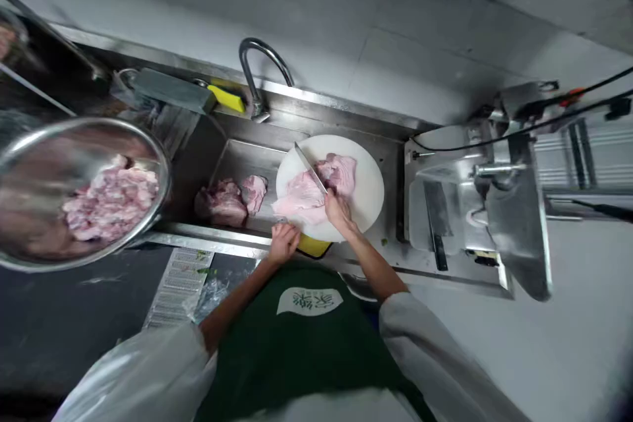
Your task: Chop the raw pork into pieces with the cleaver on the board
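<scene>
The right hand (338, 211) grips a knife (310, 167); the left hand (284, 242) curls beside the white board's (368, 181) near-left edge, its hold unclear. On the board, under the knife and just beyond both hands, lies the meat (304, 195).

You have two hands, one left hand (284, 242) and one right hand (338, 210). You have two knives, one long knife (309, 167) and one black-handled knife (436, 221). There is one round white board (366, 191), and you can't tell if the pink meat (302, 192) on it is one piece or two. You have at least two lumps of meat (223, 203) in the sink (240, 161). One big bowl (34, 178) has lots of meat bits (113, 199), too many to count. You have one green apron (301, 343).
</scene>
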A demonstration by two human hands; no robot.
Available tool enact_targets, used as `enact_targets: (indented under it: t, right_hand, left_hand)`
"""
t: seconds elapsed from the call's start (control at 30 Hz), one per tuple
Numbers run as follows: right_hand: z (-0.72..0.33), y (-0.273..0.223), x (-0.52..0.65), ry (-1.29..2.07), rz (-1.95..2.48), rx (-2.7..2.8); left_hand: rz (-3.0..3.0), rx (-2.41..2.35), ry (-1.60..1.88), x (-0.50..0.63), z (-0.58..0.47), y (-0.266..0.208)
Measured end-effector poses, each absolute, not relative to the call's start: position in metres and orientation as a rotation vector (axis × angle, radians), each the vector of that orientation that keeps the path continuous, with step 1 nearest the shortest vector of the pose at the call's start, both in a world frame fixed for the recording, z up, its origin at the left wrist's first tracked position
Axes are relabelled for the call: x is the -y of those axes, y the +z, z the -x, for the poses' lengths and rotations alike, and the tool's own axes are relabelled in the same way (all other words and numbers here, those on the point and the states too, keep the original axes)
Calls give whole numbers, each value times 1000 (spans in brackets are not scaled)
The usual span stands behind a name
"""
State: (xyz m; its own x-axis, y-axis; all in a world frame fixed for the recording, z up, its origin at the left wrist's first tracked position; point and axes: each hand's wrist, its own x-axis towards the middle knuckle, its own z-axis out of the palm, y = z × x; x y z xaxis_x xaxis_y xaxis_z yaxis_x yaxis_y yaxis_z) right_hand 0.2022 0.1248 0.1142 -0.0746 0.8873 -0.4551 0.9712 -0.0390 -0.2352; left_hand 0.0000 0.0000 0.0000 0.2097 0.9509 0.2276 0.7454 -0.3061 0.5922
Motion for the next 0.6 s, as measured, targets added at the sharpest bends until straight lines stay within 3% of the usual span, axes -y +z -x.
enact_targets:
  t: [0.27, 0.6]
  right_hand:
    - [-221, 152, -131, -497, -2241, -2537]
    - [-210, 85, -136, -813, -2068, -2159]
  left_hand:
    - [-1907, -1851, 992, -1, 27, 1]
    - [-1942, -1835, 935, -78, 8, 31]
